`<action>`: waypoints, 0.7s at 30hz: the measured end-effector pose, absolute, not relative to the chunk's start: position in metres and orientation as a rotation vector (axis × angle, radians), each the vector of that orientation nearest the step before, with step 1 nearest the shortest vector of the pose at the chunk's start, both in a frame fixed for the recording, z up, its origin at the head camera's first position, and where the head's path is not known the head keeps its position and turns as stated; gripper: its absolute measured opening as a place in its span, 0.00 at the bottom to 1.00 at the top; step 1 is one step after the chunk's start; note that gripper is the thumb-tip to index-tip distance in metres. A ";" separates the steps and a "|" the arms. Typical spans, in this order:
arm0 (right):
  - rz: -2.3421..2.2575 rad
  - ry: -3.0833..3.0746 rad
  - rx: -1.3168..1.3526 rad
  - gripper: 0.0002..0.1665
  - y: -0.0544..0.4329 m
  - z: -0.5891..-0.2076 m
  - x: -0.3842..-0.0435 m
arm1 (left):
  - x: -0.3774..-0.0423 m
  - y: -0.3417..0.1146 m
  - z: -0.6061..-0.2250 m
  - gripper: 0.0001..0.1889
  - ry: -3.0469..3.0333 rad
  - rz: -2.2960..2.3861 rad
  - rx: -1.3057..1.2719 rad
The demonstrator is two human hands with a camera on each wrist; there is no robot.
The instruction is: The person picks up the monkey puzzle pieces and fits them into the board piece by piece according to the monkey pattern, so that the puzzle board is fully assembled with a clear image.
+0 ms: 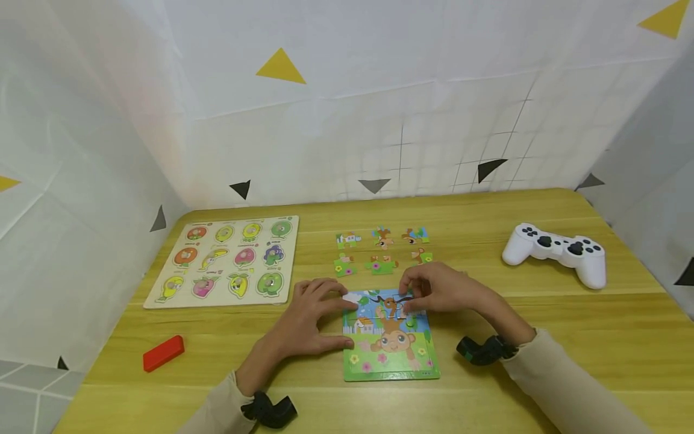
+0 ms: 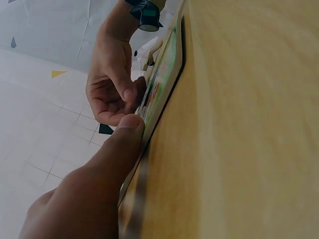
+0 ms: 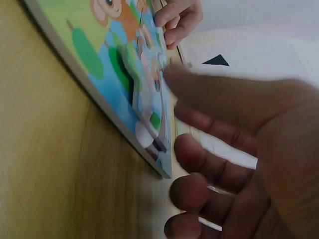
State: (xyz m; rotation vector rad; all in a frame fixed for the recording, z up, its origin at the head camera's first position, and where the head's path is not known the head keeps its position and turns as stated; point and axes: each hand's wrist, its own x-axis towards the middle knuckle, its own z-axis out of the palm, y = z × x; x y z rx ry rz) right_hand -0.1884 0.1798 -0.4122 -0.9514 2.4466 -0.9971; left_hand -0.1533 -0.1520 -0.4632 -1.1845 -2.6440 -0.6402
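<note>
A puzzle board with a monkey picture lies before me, its upper part filled with jigsaw pieces. My left hand rests at its left side, index fingertip over the picture and thumb at the edge. In the left wrist view, the thumb tip touches the board's rim. Over the upper right corner, my right hand has thumb and index finger at a puzzle piece. The right wrist view shows this puzzle piece tilted, one edge raised above the board; the far fingertip contact is partly hidden.
Loose puzzle pieces lie in two rows beyond the board. A wooden fruit puzzle lies at the back left, with a red block nearer me. A white game controller lies at the right. Cloth walls border the table.
</note>
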 end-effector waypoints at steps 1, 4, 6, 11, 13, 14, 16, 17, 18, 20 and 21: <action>-0.984 2.454 -0.977 0.13 0.180 -0.412 -0.188 | -0.153 -0.152 -0.463 0.31 -2.642 -0.643 -1.185; -0.959 2.472 -1.050 0.16 0.179 -0.412 -0.188 | -0.153 -0.152 -0.463 0.31 -2.641 -0.647 -1.185; -0.947 2.485 -1.086 0.17 0.178 -0.413 -0.188 | -0.153 -0.151 -0.464 0.31 -2.641 -0.650 -1.185; -0.917 2.507 -1.143 0.18 0.176 -0.416 -0.187 | -0.154 -0.152 -0.464 0.31 -2.640 -0.649 -1.187; -0.912 2.508 -1.162 0.18 0.176 -0.417 -0.187 | -0.154 -0.152 -0.464 0.31 -2.637 -0.648 -1.188; -0.910 2.509 -1.163 0.18 0.176 -0.418 -0.188 | -0.154 -0.152 -0.464 0.31 -2.636 -0.648 -1.188; -0.904 2.513 -1.155 0.18 0.175 -0.418 -0.188 | -0.154 -0.152 -0.464 0.31 -2.634 -0.647 -1.188; -0.903 2.512 -1.153 0.18 0.175 -0.419 -0.188 | -0.154 -0.152 -0.464 0.31 -2.632 -0.649 -1.189; -0.905 2.509 -1.152 0.18 0.175 -0.419 -0.188 | -0.154 -0.152 -0.464 0.31 -2.631 -0.648 -1.190; -0.905 2.506 -1.148 0.18 0.174 -0.419 -0.188 | -0.154 -0.152 -0.464 0.31 -2.632 -0.646 -1.190; -0.910 2.502 -1.153 0.18 0.174 -0.419 -0.188 | -0.153 -0.152 -0.464 0.31 -2.632 -0.645 -1.190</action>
